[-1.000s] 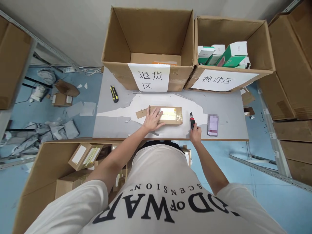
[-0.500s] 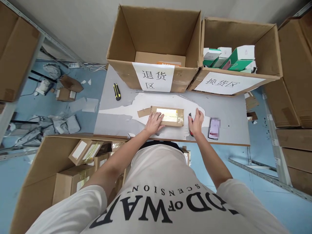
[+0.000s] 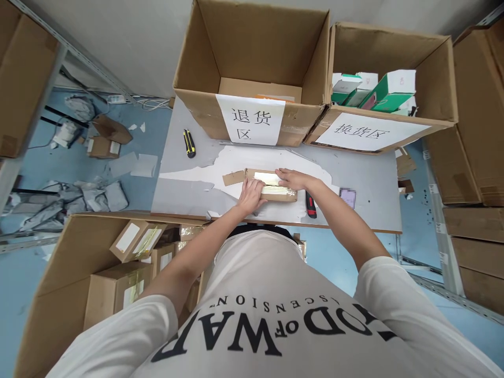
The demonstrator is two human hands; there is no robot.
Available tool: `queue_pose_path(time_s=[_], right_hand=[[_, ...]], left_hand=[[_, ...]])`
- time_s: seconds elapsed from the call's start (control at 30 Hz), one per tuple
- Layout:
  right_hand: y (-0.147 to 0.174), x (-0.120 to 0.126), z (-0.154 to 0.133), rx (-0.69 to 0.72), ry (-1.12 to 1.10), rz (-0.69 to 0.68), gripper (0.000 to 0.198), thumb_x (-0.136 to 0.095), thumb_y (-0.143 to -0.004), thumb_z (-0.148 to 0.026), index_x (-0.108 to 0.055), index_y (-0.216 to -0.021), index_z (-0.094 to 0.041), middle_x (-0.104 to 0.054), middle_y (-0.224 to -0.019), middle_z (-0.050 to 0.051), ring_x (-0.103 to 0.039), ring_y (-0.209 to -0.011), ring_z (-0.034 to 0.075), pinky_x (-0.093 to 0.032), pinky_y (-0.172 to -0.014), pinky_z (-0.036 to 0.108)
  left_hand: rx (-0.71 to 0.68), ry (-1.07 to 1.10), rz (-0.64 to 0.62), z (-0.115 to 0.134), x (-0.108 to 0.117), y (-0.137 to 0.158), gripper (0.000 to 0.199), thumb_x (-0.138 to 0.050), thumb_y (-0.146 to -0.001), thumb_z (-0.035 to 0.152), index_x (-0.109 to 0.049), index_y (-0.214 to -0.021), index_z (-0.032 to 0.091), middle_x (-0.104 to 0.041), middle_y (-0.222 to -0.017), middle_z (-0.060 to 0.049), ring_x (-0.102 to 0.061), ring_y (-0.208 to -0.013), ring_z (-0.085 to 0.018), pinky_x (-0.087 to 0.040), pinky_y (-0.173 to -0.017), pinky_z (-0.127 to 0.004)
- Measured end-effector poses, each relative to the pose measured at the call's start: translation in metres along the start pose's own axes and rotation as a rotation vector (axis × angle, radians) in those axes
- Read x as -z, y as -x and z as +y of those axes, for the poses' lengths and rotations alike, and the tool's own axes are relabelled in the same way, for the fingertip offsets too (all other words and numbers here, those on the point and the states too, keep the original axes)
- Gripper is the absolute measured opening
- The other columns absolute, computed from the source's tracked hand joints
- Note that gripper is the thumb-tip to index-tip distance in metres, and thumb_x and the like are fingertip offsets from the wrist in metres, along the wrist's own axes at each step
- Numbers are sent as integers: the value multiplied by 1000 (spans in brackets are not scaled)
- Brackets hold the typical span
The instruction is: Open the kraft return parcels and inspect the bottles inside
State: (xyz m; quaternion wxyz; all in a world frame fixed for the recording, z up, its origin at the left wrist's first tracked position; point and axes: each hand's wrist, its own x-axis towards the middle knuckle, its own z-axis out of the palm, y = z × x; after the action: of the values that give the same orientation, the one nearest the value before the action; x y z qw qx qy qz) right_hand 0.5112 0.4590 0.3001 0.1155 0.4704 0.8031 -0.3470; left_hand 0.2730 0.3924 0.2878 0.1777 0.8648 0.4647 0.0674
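A small taped cardboard parcel (image 3: 271, 184) lies flat in the middle of the grey table (image 3: 366, 178). My left hand (image 3: 252, 193) rests on its near left end, fingers curled over the edge. My right hand (image 3: 292, 179) lies on the parcel's right part, fingers spread along the tape. A red and black utility knife (image 3: 311, 205) lies on the table just right of the parcel, free of either hand. A loose cardboard flap (image 3: 233, 178) sticks out at the parcel's left end.
Two big open cartons stand at the table's back: the left one (image 3: 252, 68) with a paper label, the right one (image 3: 394, 84) holding green and white boxes. A yellow knife (image 3: 189, 143) and a phone (image 3: 347, 198) lie on the table. A carton of parcels (image 3: 118, 273) sits at lower left.
My right hand let go of the red knife, left it on the table and moved left onto the parcel. My left hand stayed on the parcel's left end.
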Motion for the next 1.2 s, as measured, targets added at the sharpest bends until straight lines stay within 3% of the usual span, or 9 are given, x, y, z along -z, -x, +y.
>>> queue_pose_path(time_s=[0.1, 0.2, 0.3, 0.43, 0.6, 0.77, 0.9, 1.03, 1.2], right_hand=[[-2, 5, -1, -15, 17, -44, 63, -41, -96, -39, -28, -152, -14, -28, -157, 11, -29, -145, 26, -25, -118, 40], [-2, 10, -7, -24, 89, -90, 79, -52, -90, -46, -21, -154, -10, -20, -159, 16, -27, -146, 29, -26, -118, 38], [-2, 13, -15, -11, 177, -102, 87, -59, -86, -48, -21, -153, -9, -25, -157, 20, -33, -143, 32, -30, -115, 39], [1, 14, -25, -7, 299, -86, 86, -67, -81, -28, -23, -151, -6, -33, -152, 25, -45, -133, 35, -39, -107, 41], [2, 16, -27, 9, 349, -69, 73, -57, -84, -15, -27, -150, -8, -43, -146, 24, -54, -123, 33, -44, -98, 40], [-5, 29, -10, -41, 181, -40, 55, -52, -89, -23, -46, -143, -19, -61, -130, 15, -61, -110, 26, -45, -91, 33], [-9, 39, 12, -32, -72, 108, 29, -54, -87, -38, -72, -101, -19, -72, -93, 5, -61, -88, 19, -43, -79, 27], [-9, 35, 26, -180, -319, 213, 43, -54, -82, -56, -61, -68, -16, -53, -59, -2, -46, -61, 12, -35, -60, 25], [-18, 10, 29, -371, -512, 496, 45, -64, -72, -60, -61, -73, -16, -57, -70, 0, -49, -68, 14, -40, -64, 26]], left_hand=[[8, -16, 36, 6, -2, 3, 42, -65, -83, 33, -52, -119, 18, -62, -116, -12, -52, -115, -30, -24, -110, -50], [0, -46, 104, 10, -4, 6, 32, -66, -83, 27, -55, -113, 20, -66, -107, -10, -57, -106, -29, -29, -101, -48], [-40, -80, 178, 10, -8, 9, 22, -65, -84, 26, -58, -105, 20, -68, -97, -8, -60, -96, -26, -32, -94, -44], [-107, -124, 269, 7, -17, 14, 7, -58, -89, 26, -60, -92, 20, -68, -88, -7, -60, -84, -22, -33, -86, -40], [-178, -160, 342, 5, -27, 14, 20, -47, -94, 19, -58, -78, 19, -66, -78, -5, -56, -73, -17, -28, -72, -36], [-237, -251, 455, 5, -32, 13, 29, -40, -92, 7, -54, -71, 20, -64, -69, -2, -52, -66, -15, -23, -68, -36], [-222, -276, 438, 1, -30, 20, 33, -37, -91, 3, -54, -69, 20, -60, -66, -2, -50, -67, -16, -25, -69, -36], [-183, -243, 382, -3, -28, 32, 32, -37, -93, 6, -56, -71, 20, -61, -70, -3, -52, -70, -16, -27, -70, -36], [-102, -224, 206, 0, -27, 50, 29, -37, -94, 11, -62, -83, 21, -65, -82, -6, -56, -81, -19, -32, -72, -36]])
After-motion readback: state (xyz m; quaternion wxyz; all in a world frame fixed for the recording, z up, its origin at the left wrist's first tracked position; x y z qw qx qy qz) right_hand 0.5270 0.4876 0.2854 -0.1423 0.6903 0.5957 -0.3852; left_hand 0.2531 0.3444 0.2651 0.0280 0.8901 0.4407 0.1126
